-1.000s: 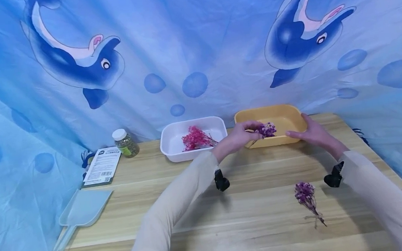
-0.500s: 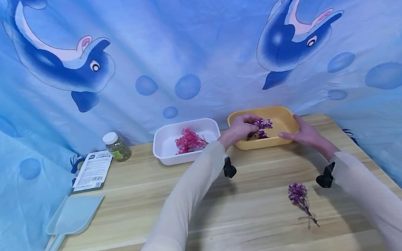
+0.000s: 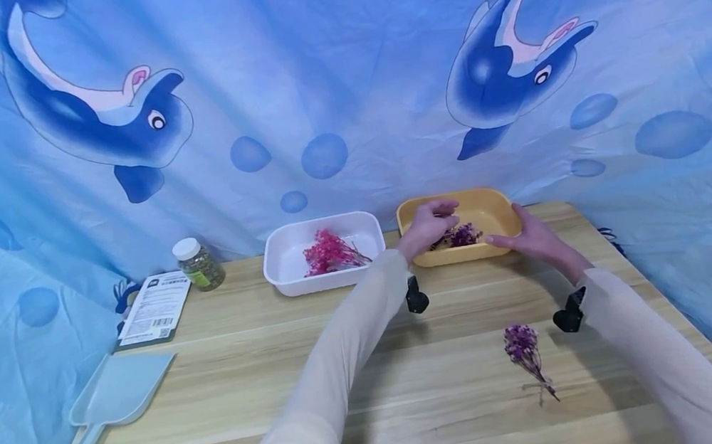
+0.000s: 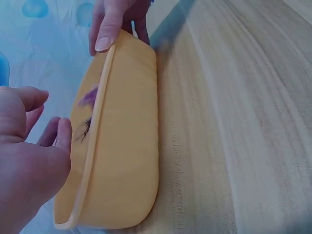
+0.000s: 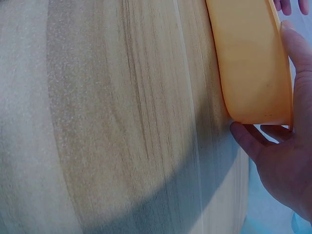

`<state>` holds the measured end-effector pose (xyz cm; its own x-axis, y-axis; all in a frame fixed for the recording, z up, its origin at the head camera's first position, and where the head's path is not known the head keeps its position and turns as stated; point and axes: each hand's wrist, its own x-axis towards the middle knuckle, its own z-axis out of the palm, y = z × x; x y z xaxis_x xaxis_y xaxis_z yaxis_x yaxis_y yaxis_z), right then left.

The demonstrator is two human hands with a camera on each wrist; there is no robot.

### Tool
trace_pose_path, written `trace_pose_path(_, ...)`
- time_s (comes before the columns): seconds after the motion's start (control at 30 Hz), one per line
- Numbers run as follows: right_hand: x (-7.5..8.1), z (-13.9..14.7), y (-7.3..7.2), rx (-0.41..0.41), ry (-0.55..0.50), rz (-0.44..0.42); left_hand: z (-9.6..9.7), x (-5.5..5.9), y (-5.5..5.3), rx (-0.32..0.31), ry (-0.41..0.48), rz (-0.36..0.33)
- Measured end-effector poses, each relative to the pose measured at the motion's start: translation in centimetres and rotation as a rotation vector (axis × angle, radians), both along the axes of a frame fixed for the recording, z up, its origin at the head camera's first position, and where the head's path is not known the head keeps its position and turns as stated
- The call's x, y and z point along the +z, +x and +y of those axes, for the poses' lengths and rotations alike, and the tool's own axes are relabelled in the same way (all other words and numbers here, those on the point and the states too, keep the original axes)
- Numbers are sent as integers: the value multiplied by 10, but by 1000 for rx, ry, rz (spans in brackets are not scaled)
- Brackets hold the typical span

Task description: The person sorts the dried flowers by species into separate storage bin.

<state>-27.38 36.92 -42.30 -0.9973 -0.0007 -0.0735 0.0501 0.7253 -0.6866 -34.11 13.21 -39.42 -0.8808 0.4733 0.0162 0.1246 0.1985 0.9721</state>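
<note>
A yellow tray [image 3: 462, 255] stands at the back of the table with purple dried flowers [image 3: 465, 235] lying in it. My left hand [image 3: 426, 229] is over the tray's left end, fingers loosely spread and holding nothing; the left wrist view shows the gap between its thumb and fingers. At the opposite end, my right hand [image 3: 536, 239] grips the tray, thumb on the rim and fingers against the end wall [image 5: 261, 109]. Another small purple dried-flower bunch [image 3: 522, 345], tied at its stems, lies on the table nearer me. Part of the tray's contents is hidden by my left hand.
Left of the yellow tray is a white tray [image 3: 323, 283] with pink dried flowers [image 3: 331, 251]. Farther left stand a white-capped jar [image 3: 201, 265], a printed packet [image 3: 155, 309] and a pale blue dustpan [image 3: 118, 391]. A dolphin-print curtain [image 3: 344, 94] hangs behind the table.
The purple flowers that my left hand held have been let go and now lie in the yellow tray. My right hand stays on the tray's end. The head view has shifted slightly right.
</note>
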Motion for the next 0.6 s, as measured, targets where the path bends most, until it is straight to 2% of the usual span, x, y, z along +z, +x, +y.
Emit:
trace_pose_path(0.17,-1,-2,-1,12,-3,7,-3,-1,3,21,32,18)
trace_pose_path(0.3,-2,-1,-1,18,-16,15,-7,-2,7,10,88,27)
trace_pose_path(0.47,-3,-1,0,6,-7,4,-11,-4,23,-17,152,20)
trace_pose_path(0.6,-1,0,1,-1,9,-13,-13,-7,41,-5,186,-19)
